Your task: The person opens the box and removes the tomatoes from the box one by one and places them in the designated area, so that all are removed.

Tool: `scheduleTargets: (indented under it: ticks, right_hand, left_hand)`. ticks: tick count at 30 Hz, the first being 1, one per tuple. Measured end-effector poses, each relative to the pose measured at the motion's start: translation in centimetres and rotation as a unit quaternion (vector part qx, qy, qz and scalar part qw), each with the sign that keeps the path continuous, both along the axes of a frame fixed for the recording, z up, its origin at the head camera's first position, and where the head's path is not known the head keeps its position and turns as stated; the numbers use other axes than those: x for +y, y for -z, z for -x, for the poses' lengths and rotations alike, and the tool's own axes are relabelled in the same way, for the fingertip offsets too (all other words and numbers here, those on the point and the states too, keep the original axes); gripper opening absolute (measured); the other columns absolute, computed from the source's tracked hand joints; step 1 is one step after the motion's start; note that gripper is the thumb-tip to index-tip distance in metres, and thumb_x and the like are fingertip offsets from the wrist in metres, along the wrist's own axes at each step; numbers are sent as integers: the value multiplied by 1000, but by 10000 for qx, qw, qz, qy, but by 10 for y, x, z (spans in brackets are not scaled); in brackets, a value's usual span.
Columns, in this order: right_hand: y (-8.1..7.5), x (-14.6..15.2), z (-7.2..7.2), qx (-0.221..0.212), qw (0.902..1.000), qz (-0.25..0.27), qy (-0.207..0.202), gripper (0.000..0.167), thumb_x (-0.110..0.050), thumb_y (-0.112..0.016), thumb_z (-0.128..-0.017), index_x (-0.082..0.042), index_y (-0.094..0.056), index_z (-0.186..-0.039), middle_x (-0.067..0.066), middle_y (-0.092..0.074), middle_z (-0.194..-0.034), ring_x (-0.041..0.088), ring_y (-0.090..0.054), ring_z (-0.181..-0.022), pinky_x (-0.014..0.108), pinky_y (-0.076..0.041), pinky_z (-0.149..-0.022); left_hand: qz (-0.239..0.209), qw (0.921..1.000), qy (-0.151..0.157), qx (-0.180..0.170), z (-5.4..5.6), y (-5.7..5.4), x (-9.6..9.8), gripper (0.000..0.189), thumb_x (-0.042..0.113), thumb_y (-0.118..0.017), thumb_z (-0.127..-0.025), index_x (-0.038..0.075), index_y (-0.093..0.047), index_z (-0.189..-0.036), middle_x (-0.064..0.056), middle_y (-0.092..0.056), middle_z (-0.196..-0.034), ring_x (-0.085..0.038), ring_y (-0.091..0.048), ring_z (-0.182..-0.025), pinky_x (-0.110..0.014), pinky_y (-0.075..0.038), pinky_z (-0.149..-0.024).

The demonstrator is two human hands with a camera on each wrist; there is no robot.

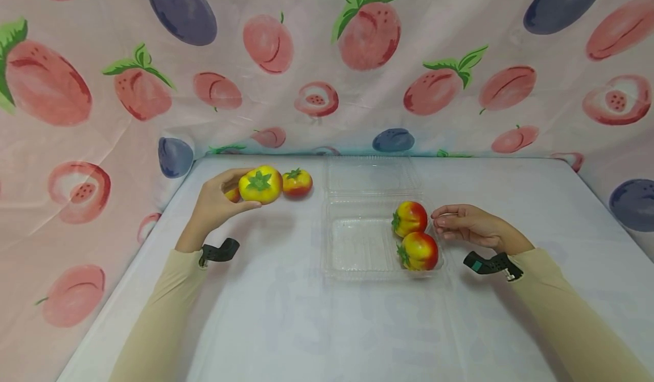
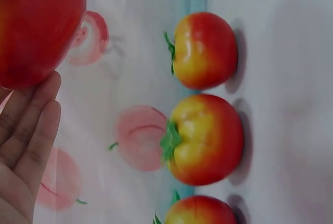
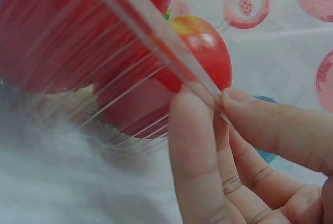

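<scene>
My left hand [image 1: 217, 200] grips a yellow and red tomato [image 1: 260, 184] above the table, its green leafy top facing the head camera. In the left wrist view, the tomato's red side [image 2: 39, 26] shows above the fingers. Beyond it stand more tomatoes [image 2: 205, 141] in a row; in the head view my hand and the raised tomato partly hide them. A clear plastic box [image 1: 352, 246] lies with its lid folded back, two tomatoes [image 1: 419, 251] at its right end. My right hand [image 1: 472, 226] pinches the box's right rim [image 3: 195, 70] between thumb and fingers.
The clear lid [image 1: 373, 176] lies flat behind the box. A white cloth [image 1: 286, 325] covers the table. Fruit-printed fabric [image 1: 317, 47] hangs along the back and sides. Each wrist carries a black camera mount [image 1: 221, 250].
</scene>
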State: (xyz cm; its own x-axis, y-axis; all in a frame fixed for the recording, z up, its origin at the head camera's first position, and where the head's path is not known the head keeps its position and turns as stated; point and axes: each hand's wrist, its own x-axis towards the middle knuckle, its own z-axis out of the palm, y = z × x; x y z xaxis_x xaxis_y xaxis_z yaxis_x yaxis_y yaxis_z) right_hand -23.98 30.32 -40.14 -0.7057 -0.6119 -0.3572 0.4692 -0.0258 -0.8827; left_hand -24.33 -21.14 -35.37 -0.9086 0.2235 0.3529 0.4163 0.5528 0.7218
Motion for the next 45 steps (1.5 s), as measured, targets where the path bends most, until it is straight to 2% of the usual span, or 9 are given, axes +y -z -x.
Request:
scheduleTargets:
  ticks: [7,10,18,24,27,41,45]
  right_hand:
    - [1,1,0,-17,10000,44,-46,19,-3,-43,-98,-8,-59,-105,1,-68,-94,10,-68,-86,22,-56,-80]
    - [1,1,1,-7,10000,41,-53,19,-3,-42,-98,-8,-60,-105,1,-68,-95,10,-68,-86,22,-56,-80]
    - [0,0,1,-7,10000,59,-80,19,-3,-42,-99,-8,-59,-105,1,-68,-94,10,-67,-86,22,-56,-80]
    - [-2,-1,1,-11,10000,7,-43,18,-3,-43,-98,-9,-59,-104,1,-68,-93,10,-68,-85,22,-56,-80]
    - [-2,-1,1,-16,10000,-36,-25,18,-3,-43,-98,-9,-59,-104,1,-68,-93,10,-67,-85,22,-56,-79]
    - [-3,-1,1,-105,9999,56,-40,17,-3,-43,-98,-8,-59,-106,2,-68,-94,11,-67,-86,22,-56,-80]
    - [-2,-1,1,-88,9999,53,-51,18,-3,-43,-98,-8,-59,-105,2,-68,-94,11,-67,-86,22,-56,-80]
  left_hand:
    - [-43,9997,-261,-7,-4,2,-13,59,17,-82,-72,9,-58,-126,-10,-62,-125,12,-51,-104,-13,-46,-95]
    - [-16,9990,-447,29,-6,4,-20,60,17,-82,-71,8,-59,-125,-11,-62,-124,14,-50,-102,-9,-44,-93]
    - [-64,9946,-1031,-79,-8,13,-42,60,22,-83,-70,8,-59,-124,-11,-62,-121,13,-51,-100,-5,-41,-91]
    - [-266,9906,-1328,-174,-8,22,-58,60,21,-83,-70,8,-59,-124,-1,-62,-118,11,-52,-100,-1,-40,-89]
    - [-286,9887,-1461,-167,-10,25,-65,59,21,-82,-72,7,-59,-125,0,-62,-120,12,-51,-100,0,-39,-89]
    - [-475,9758,-2102,-376,-16,42,-89,66,22,-77,-78,7,-50,-136,-13,-55,-135,10,-47,-101,0,-42,-85]
    - [-302,9735,-2190,-580,-18,43,-94,68,27,-74,-80,8,-45,-139,-17,-51,-137,6,-48,-105,-1,-43,-86]
